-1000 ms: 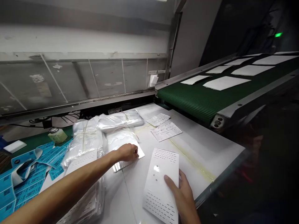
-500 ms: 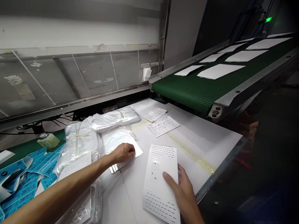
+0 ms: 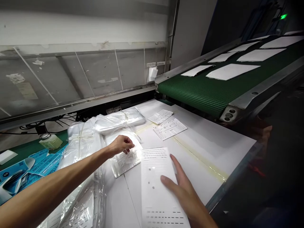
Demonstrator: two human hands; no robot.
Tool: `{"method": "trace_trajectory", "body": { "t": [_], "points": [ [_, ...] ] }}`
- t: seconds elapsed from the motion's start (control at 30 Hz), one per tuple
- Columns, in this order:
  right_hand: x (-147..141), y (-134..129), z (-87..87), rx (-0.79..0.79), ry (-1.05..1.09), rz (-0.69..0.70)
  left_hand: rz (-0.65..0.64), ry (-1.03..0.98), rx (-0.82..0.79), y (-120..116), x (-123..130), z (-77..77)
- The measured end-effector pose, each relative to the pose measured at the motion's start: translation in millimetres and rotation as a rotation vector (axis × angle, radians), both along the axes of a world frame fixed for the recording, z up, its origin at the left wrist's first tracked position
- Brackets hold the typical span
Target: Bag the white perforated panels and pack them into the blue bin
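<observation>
In the head view, a clear plastic bag point(image 3: 125, 163) is pinched at its edge by the left hand point(image 3: 120, 145), fingers together, while a white perforated panel point(image 3: 153, 186) lying on the white table point(image 3: 213, 152) is pressed by the right hand point(image 3: 181, 198), fingers spread apart.

Left hand point(image 3: 120, 145) pinches; right hand point(image 3: 182, 198) lies flat (fingers point(image 3: 174, 164) spread).

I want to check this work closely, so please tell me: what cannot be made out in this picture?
Head view only:
Printed sheets: the small print is too small to read.
Clear plastic bag: the left hand hides its upper part, so any grip cannot be confirmed.
Slotted white panel: the bottom edge cuts off its lower end, and the right hand covers part.
Blue cards: the left forearm and the picture's left edge hide parts.
</observation>
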State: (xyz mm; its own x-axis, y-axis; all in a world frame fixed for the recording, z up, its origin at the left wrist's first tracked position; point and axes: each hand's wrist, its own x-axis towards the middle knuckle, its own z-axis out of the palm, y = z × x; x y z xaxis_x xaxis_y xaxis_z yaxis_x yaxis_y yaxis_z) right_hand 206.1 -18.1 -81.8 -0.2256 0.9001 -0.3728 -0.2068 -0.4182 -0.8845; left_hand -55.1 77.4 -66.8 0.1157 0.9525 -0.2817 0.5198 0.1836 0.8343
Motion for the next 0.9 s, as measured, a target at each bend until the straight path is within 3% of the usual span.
{"method": "trace_trajectory", "body": {
  "t": [0.1, 0.17, 0.4, 0.57, 0.7, 0.9],
  "points": [
    [-19.0, 14.2, 10.5, 0.0, 0.114, 0.275, -0.1, -0.069, -0.051, 1.6, -5.8, 7.4],
    [-28.1, 22.7, 12.2, -0.013, 0.107, 0.353, -0.154, -0.097, -0.084, 1.7, -9.7, 11.3],
    [-31.5, 25.7, -3.5, 0.047, -0.119, 0.207, -0.175, -0.064, -0.086, 0.5, -14.6, 13.1],
    [-37.6, 19.8, -11.5, 0.087, -0.175, 0.1, -0.045, 0.096, -0.037, -2.0, -14.7, -0.7],
    [-37.6, 17.4, -8.7, 0.091, -0.188, 0.074, -0.005, 0.129, -0.045, -4.9, -19.1, -5.9],
    [-32.9, 11.6, 5.9, 0.128, -0.18, 0.062, 0.006, -0.011, -0.082, -6.5, -21.8, -0.6]
  ]
}}
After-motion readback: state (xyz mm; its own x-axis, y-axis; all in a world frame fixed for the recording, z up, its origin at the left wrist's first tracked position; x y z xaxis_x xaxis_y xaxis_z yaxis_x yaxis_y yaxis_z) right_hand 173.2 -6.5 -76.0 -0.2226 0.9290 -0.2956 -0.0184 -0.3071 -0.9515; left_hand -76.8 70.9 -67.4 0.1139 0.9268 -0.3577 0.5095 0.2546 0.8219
